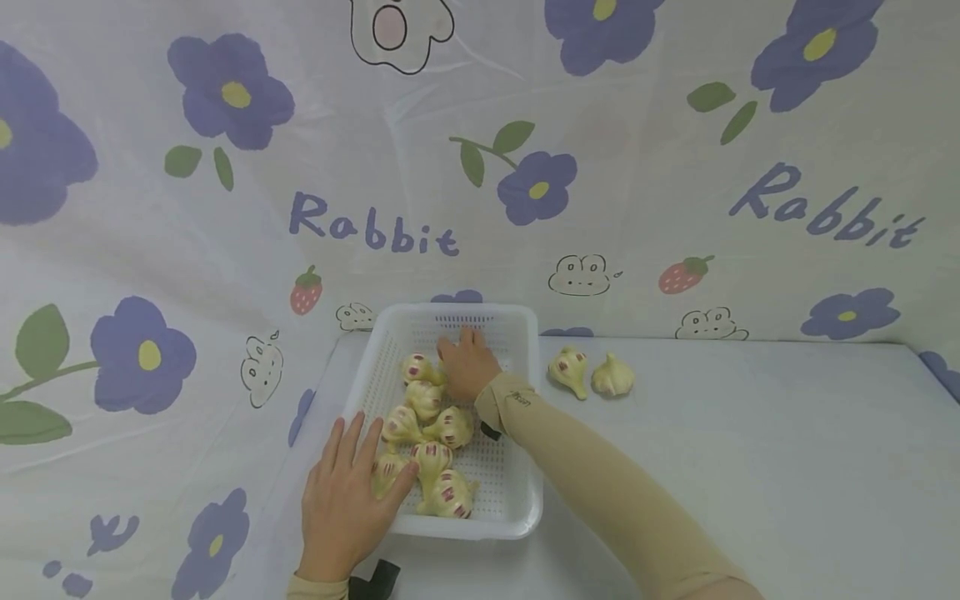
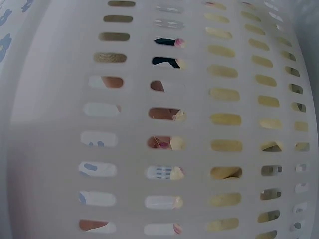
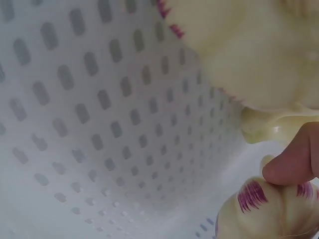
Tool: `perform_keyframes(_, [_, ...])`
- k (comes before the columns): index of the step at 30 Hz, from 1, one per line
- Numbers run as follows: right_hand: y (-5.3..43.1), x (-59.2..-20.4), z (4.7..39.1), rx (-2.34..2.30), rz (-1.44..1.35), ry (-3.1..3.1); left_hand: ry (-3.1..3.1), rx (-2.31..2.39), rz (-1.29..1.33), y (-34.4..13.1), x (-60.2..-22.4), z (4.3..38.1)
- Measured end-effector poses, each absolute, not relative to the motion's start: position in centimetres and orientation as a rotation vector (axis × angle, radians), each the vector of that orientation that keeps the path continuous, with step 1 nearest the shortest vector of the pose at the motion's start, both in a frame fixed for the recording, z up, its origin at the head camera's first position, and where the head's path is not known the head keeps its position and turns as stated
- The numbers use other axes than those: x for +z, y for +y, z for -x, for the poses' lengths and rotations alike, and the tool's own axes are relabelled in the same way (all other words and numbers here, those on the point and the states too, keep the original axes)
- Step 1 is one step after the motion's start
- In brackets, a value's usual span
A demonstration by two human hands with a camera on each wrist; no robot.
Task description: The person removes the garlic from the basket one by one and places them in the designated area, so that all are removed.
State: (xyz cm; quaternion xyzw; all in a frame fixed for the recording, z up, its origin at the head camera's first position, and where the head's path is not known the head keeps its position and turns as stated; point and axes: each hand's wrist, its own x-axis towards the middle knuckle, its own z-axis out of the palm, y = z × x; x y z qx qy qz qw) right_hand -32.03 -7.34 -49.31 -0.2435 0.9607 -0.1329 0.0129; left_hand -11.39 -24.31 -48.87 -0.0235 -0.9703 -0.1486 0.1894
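A white perforated plastic basket (image 1: 528, 492) holds several garlic bulbs (image 1: 453, 427), pale with purple streaks, mostly along its left side and near end. My right hand (image 1: 468, 367) reaches down inside the far part of the basket. In the right wrist view its thumb (image 3: 294, 162) presses at the neck of a garlic bulb (image 3: 259, 209); the other fingers are out of that view. My left hand (image 1: 341, 500) rests at the basket's left rim with fingers straight, its thumb stretched over the near bulbs. The left wrist view looks at the slotted basket wall (image 2: 132, 127) from outside.
Two more garlic bulbs lie on the white table (image 1: 720, 450) right of the basket: a streaked one (image 1: 567, 369) and a plainer one (image 1: 613, 377). A flower-printed cloth (image 1: 637, 183) hangs behind and to the left. The basket's far end stands close to it.
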Motion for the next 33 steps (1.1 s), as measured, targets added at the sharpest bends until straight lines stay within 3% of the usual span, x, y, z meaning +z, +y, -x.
perform_keyframes(33, [-6.2,-44.9,28.5,-0.572,1.141,3.269,-2.728,-0.413,0.083,-24.3,-48.8,11.3])
